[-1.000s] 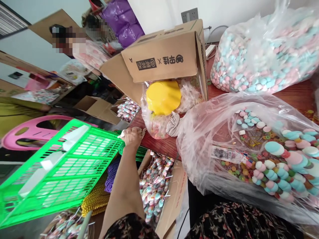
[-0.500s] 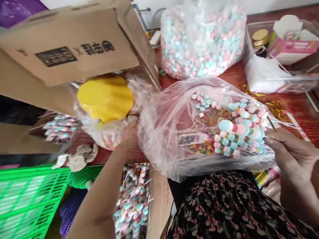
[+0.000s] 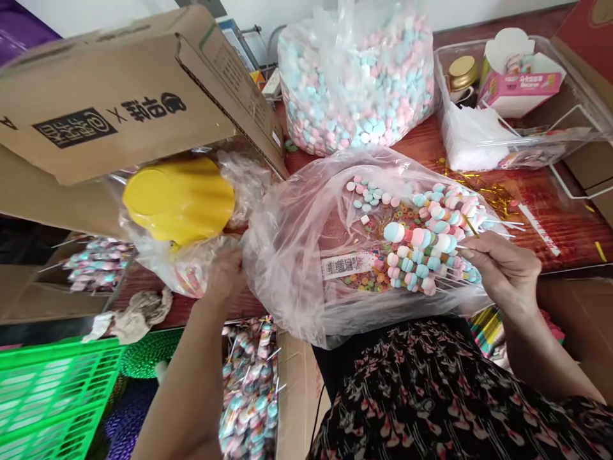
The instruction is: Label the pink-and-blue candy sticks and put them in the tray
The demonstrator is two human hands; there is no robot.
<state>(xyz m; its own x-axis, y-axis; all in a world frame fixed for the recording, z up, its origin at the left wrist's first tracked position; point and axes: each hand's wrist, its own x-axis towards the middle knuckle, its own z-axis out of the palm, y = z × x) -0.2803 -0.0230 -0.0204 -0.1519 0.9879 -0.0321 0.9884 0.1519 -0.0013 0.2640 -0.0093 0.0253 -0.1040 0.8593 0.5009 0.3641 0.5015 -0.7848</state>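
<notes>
My right hand (image 3: pixel 502 265) is closed in a pinch on the stick of a candy skewer (image 3: pixel 421 238), held above other pastel skewers (image 3: pixel 416 271) in an open clear plastic bag (image 3: pixel 287 268). A gold twist tie (image 3: pixel 469 225) also sticks out at those fingers. Loose pink, blue and white candies (image 3: pixel 368 193) lie in the bag, beside small coloured rings. My left hand (image 3: pixel 226 271) is at the plastic bag below the yellow container (image 3: pixel 179 199); its fingers are blurred and partly hidden, so what they hold cannot be made out.
Behind stands a large bag of pastel candies (image 3: pixel 359 83). A cardboard box (image 3: pixel 119 102) is at the upper left, a clear bin (image 3: pixel 527 137) at the upper right. Gold ties (image 3: pixel 483 188) lie near it. A green basket (image 3: pixel 52 396) and a box of skewers (image 3: pixel 249 396) are below.
The view has shifted, so most things appear further left. My left hand appears slightly lower beside the plastic. My right hand still pinches the skewer.
</notes>
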